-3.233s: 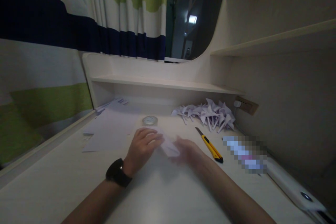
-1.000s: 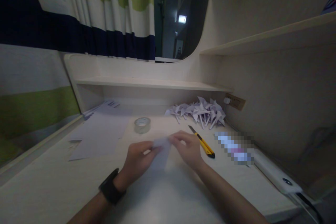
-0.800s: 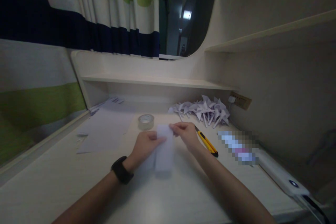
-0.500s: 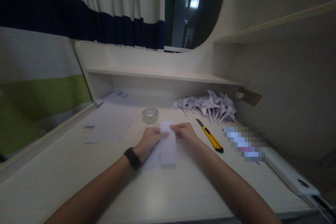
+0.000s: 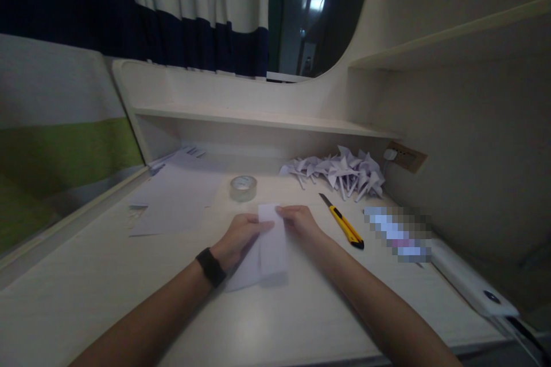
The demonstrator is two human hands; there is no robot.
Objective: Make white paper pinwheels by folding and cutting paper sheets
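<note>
A white sheet of paper (image 5: pixel 272 243), folded into a long strip, lies on the pale desk (image 5: pixel 129 304) in front of me. My left hand (image 5: pixel 239 238), with a black watch on its wrist, pinches the strip's far left edge. From the other side my right hand (image 5: pixel 299 222) pinches the far right corner. Both hands hold the top end of the paper down at the desk surface.
A roll of clear tape (image 5: pixel 243 187) stands just beyond the hands. A yellow utility knife (image 5: pixel 344 229) lies to the right, loose sheets (image 5: pixel 176 198) to the left. A heap of folded paper shapes (image 5: pixel 340 172) sits at the back right, a white device (image 5: pixel 471 287) along the right edge.
The paper went from a crumpled, lifted shape between my hands to a flat long strip on the desk. Both hands moved to its far end.
</note>
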